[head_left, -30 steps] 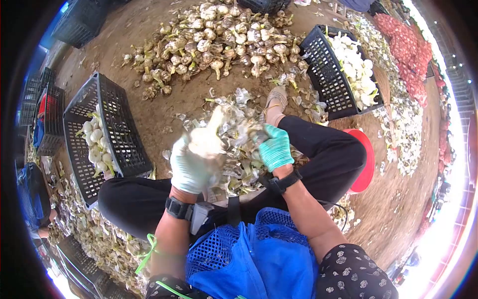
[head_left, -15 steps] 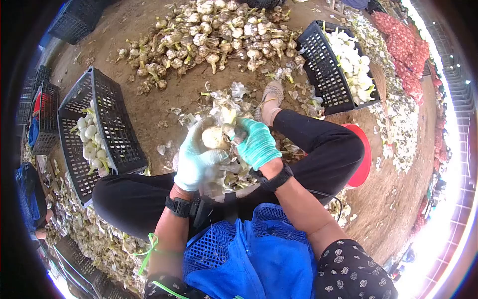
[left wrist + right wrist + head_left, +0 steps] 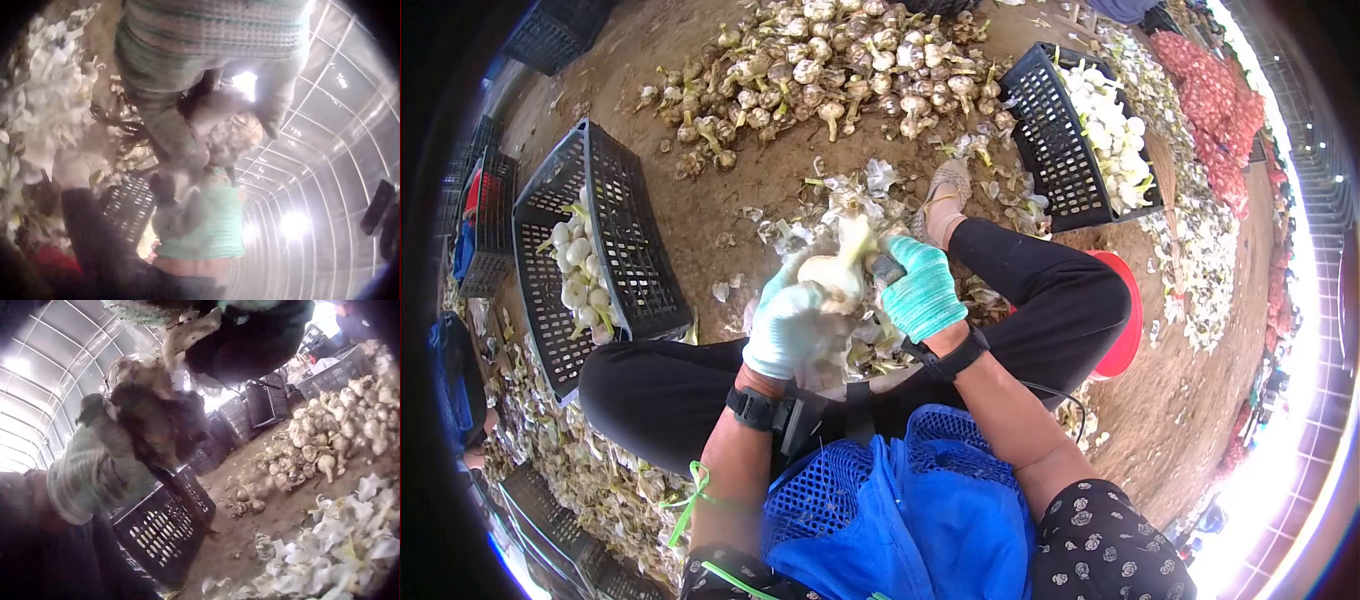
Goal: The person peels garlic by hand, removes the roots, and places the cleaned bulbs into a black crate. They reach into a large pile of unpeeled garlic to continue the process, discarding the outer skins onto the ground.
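Note:
In the head view my left hand [image 3: 785, 325], in a pale knit glove, grips a whitish garlic bulb [image 3: 832, 272] with its thick stem pointing up and away. My right hand [image 3: 922, 290], in a green glove, is close beside the bulb with its fingers bent. A dark grey piece [image 3: 887, 270] shows at its fingertips; I cannot tell whether it is worn or held. The left wrist view has the bulb [image 3: 234, 136] under the left fingers, the right glove [image 3: 200, 222] facing it. Papery skins [image 3: 880, 180] lie on the ground below.
A heap of untrimmed garlic [image 3: 830, 80] lies ahead. Black crates of white bulbs stand at left [image 3: 635, 235] and right [image 3: 1065, 150]. Bent legs [image 3: 1040, 290] frame the work, with a red round thing [image 3: 1122, 315] by the right knee. Red net sacks [image 3: 1205, 110] lie farther right.
The hands came together at the bulb from farther apart, then parted slightly. The bulb has turned in the left hand, its stem now showing upward. The view has shifted a little.

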Available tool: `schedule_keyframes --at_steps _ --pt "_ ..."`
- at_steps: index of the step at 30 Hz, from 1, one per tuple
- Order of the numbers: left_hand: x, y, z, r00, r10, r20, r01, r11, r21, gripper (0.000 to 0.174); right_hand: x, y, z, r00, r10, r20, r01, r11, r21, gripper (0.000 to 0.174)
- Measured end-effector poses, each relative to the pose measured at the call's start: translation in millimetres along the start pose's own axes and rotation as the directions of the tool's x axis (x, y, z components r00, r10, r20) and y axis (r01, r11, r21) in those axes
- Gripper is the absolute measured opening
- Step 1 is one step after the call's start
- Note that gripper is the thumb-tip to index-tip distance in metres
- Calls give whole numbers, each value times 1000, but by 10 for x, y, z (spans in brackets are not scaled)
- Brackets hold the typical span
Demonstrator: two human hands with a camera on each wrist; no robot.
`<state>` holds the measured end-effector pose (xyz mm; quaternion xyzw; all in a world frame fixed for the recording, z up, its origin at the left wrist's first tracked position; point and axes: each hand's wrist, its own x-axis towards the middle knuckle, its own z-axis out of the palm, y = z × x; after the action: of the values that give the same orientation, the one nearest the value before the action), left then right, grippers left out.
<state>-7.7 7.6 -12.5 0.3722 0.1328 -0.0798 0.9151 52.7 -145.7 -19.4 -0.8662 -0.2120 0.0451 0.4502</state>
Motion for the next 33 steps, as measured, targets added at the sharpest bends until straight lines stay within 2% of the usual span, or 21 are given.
schedule_keyframes --at_steps 2,3,4,6,8,10,12,13,14,16,18,21,22,24,25,26,28,29,31,32,33 --pt "4 -41 -53 999 -47 26 53 944 -324 45 25 39 13 986 146 -81 -144 989 28 14" --pt "10 -19 -38 997 -66 33 74 902 -426 43 63 -98 -111 990 79 -114 -86 995 -52 14" --pt "8 18 -19 997 -65 32 72 902 -426 43 29 80 -52 978 154 -141 -147 987 63 16" --pt "-17 61 9 979 -182 -91 104 831 -547 41 68 41 -93 980 133 -145 -114 985 133 16" --pt "1 11 -57 987 -154 -34 122 880 -459 39 49 43 -67 977 172 -127 -148 973 179 18" --pt "7 -15 -63 986 -124 -113 70 915 -398 39 56 -51 -100 972 207 -108 -179 958 222 20" --pt "14 -8 -67 993 -96 -64 65 925 -375 46 87 -271 -190 937 316 146 -343 910 234 17" --pt "8 8 -54 997 -72 -41 54 941 -333 52 89 -266 -162 964 223 141 -238 966 103 22" --pt "9 11 -44 999 -50 -16 43 956 -291 57 103 -281 -179 964 227 142 -242 965 103 22" --pt "36 -33 -47 999 -32 -7 29 972 -233 62 136 -332 -231 945 150 292 -139 989 -57 27" --pt "34 -63 -46 1000 -14 4 15 985 -173 67 100 -255 -163 942 189 276 -185 982 -42 24" --pt "-23 -28 27 1000 22 -4 -22 998 60 65 47 -65 -8 979 139 151 -144 989 28 21" --pt "-33 -21 18 1000 21 -8 -20 998 60 65 34 -28 24 983 161 94 -156 986 -57 20" --pt "-22 -2 3 994 -78 72 93 966 -243 59 37 21 48 982 187 -35 -190 956 -224 18" --pt "-33 0 2 995 -96 -14 89 965 -246 55 61 49 10 948 317 -14 -318 948 -30 16" --pt "-33 5 -28 995 -95 -22 87 965 -246 55 44 189 27 970 218 -108 -214 976 40 16" --pt "-23 -9 -88 986 -139 -93 104 945 -309 53 82 260 0 984 178 -31 -172 975 144 16" --pt "16 -24 -89 993 -105 -62 83 953 -291 54 68 251 -11 984 177 -33 -171 975 142 16" --pt "46 -66 -82 994 -98 -54 81 962 -259 57 80 -113 -159 896 305 323 -435 747 502 18" --pt "56 -90 -82 995 -88 -50 75 972 -223 59 76 -180 -202 933 208 294 -277 936 216 19" --pt "67 -120 -105 995 -91 -49 81 982 -172 68 82 -210 -200 912 263 315 -332 924 189 18"
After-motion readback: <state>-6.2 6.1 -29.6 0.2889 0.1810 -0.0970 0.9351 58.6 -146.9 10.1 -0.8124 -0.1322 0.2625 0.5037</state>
